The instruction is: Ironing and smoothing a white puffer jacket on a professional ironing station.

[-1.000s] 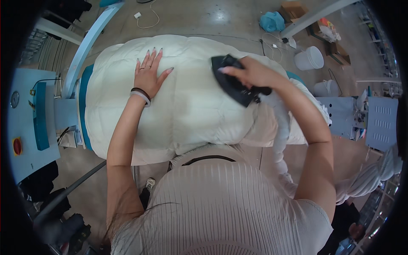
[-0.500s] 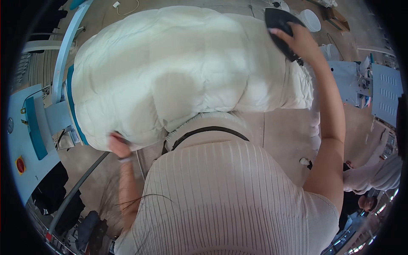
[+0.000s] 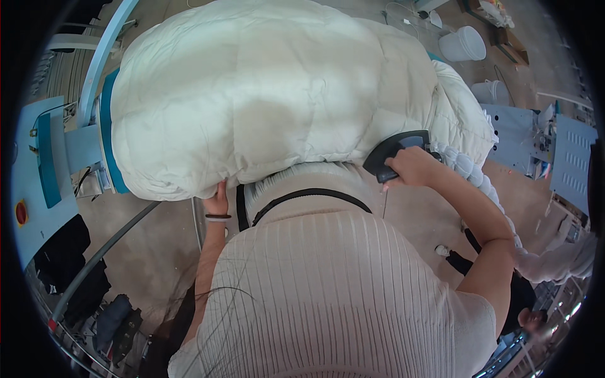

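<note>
A puffy white quilted piece, like a down jacket (image 3: 283, 94), is draped over a teal-edged ironing board (image 3: 108, 135). In my right hand (image 3: 414, 166) is a dark steam iron (image 3: 394, 150), held by its handle at the near right edge of the padded piece. A pale wrapped hose (image 3: 469, 169) trails from the iron's back down my right side. My left hand (image 3: 217, 200), with bands at its wrist, grips the near left edge of the quilted piece; some of its fingers are hidden beneath the fabric.
On the left stands a pale blue machine panel (image 3: 47, 208) with a red switch; a grey curved rail (image 3: 113, 246) runs beside dark garments (image 3: 66, 258). White buckets (image 3: 463, 45) and a blue-grey cabinet (image 3: 573, 151) are at the right. A person (image 3: 528, 302) is at the lower right.
My right hand has brought the iron from the far right corner down to the near edge. My left hand has moved right along the near edge. The padded piece looks shifted, with its right part fuller.
</note>
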`<action>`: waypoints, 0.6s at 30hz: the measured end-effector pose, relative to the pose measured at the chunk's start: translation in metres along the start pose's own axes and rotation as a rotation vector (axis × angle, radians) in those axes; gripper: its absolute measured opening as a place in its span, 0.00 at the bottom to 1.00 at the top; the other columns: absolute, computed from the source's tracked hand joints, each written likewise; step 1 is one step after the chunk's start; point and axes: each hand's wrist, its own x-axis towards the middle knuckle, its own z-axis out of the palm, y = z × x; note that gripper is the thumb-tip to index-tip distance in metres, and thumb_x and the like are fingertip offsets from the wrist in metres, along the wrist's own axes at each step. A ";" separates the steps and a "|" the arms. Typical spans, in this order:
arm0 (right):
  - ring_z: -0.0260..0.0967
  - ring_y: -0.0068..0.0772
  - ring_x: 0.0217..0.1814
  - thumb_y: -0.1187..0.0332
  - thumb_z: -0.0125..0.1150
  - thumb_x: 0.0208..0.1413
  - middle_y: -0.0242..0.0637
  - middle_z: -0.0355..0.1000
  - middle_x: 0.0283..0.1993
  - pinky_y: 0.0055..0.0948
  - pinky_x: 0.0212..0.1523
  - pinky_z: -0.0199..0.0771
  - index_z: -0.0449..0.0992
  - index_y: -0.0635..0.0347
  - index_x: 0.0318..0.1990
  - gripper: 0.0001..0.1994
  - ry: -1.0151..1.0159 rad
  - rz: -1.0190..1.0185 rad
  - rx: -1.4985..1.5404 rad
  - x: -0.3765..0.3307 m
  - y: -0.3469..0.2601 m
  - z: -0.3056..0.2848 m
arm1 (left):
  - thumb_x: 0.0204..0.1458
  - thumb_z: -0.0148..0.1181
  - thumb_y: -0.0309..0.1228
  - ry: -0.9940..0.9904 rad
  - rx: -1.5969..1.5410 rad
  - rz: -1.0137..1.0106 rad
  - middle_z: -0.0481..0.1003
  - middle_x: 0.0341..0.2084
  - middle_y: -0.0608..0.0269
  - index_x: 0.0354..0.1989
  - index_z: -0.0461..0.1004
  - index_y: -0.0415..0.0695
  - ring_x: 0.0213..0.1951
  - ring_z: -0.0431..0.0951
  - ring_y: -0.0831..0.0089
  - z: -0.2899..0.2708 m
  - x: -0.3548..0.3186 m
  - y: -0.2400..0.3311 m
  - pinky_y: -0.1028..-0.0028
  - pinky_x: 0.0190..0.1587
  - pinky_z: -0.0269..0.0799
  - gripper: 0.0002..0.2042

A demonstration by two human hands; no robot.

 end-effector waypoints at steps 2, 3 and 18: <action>0.71 0.57 0.32 0.40 0.61 0.45 0.53 0.71 0.25 0.47 0.35 0.69 0.75 0.65 0.37 0.31 0.136 0.007 0.059 0.009 0.001 -0.024 | 0.49 0.64 0.24 0.039 0.050 0.121 0.74 0.47 0.48 0.51 0.70 0.32 0.48 0.73 0.65 0.000 0.012 0.008 0.67 0.53 0.65 0.20; 0.71 0.57 0.32 0.40 0.61 0.45 0.55 0.70 0.25 0.46 0.35 0.70 0.76 0.65 0.38 0.31 0.269 0.023 0.122 0.017 0.006 -0.038 | 0.50 0.64 0.26 0.043 0.100 0.132 0.74 0.48 0.49 0.53 0.67 0.32 0.48 0.73 0.65 0.004 0.022 0.011 0.68 0.53 0.65 0.22; 0.70 0.58 0.32 0.44 0.63 0.46 0.52 0.71 0.24 0.48 0.34 0.69 0.74 0.63 0.36 0.26 0.216 -0.292 -0.150 0.076 -0.059 -0.157 | 0.48 0.62 0.55 0.282 -0.631 -0.630 0.67 0.57 0.55 0.63 0.59 0.39 0.52 0.72 0.66 -0.035 0.119 0.018 0.72 0.48 0.69 0.40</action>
